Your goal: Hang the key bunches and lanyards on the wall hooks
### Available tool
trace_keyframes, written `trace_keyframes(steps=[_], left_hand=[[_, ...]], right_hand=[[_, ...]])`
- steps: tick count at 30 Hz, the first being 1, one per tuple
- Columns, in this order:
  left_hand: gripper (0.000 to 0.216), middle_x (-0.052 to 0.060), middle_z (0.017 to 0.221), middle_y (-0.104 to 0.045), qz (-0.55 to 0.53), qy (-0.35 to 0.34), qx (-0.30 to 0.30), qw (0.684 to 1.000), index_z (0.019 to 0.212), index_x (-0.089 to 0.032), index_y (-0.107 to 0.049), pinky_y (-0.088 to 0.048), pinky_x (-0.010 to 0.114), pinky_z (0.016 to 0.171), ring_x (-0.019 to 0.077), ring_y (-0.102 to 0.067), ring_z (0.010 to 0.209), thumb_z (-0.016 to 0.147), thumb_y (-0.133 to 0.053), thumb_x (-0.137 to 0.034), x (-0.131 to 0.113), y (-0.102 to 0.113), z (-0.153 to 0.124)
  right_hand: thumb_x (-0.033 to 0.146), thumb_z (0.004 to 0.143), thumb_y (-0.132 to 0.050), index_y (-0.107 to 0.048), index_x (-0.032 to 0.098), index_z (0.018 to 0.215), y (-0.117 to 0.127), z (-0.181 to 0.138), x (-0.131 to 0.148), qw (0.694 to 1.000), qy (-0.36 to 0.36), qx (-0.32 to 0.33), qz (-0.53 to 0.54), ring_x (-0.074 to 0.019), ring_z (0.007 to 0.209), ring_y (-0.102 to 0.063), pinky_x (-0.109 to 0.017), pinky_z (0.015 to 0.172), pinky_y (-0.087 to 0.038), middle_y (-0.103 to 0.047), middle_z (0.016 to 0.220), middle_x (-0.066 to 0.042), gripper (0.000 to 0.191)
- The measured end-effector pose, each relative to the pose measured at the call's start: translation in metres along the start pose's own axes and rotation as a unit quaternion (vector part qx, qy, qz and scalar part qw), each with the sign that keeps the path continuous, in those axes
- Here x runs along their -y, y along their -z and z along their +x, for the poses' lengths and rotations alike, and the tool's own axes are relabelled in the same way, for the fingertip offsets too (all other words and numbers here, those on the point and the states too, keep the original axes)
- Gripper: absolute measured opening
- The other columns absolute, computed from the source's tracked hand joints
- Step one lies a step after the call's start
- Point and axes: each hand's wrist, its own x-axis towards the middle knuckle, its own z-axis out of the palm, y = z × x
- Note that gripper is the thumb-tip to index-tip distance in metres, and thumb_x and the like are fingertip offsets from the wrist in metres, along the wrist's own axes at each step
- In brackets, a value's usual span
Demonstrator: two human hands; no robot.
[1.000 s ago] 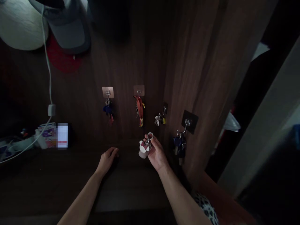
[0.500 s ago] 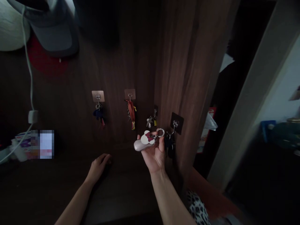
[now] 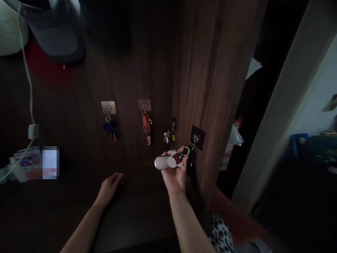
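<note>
1. A dark wood panel (image 3: 126, 77) forms the back, meeting a side panel (image 3: 207, 77) on the right; below lies a dark wood surface (image 3: 137, 218).
2. On the back panel, one hook (image 3: 108, 109) carries blue-tagged keys (image 3: 108, 127) and another holds an orange strap (image 3: 146, 123); a silver key bunch (image 3: 166, 137) hangs near the corner.
3. The right hand (image 3: 175, 179), palm up, grasps a keychain (image 3: 161, 162) in front of the side panel: a pale, rounded body, a white charm (image 3: 172, 161) with a dark red bow, and a metal ring (image 3: 186, 151) at the fingertips.
4. That ring sits beside the side panel's hook (image 3: 195, 140); in this dim light, I cannot tell whether they touch.
5. The left hand (image 3: 109, 187) rests on the surface, fingers loosely curled; its underside is hidden, so I cannot tell whether it grips anything.
</note>
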Motion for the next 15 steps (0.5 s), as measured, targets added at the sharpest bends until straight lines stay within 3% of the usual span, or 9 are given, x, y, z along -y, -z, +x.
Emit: trace_keyframes(steps=[15], left_hand=[[0.039, 0.001, 0.068, -0.068, 0.006, 0.004, 0.001, 1.0, 0.079, -0.021, -0.065, -0.045, 0.028, 0.071, 0.0203, -0.064, 0.073, 0.074, -0.045, -0.054, -0.001, 0.0, 0.0]], right_hand=[[0.049, 0.071, -0.064, -0.063, 0.039, 0.098, 0.025, -0.015, -0.006, 0.996, -0.086, 0.002, 0.04, -0.0159, 0.114, -0.049, -0.048, 0.101, -0.034, -0.062, 0.113, 0.007, 0.028]])
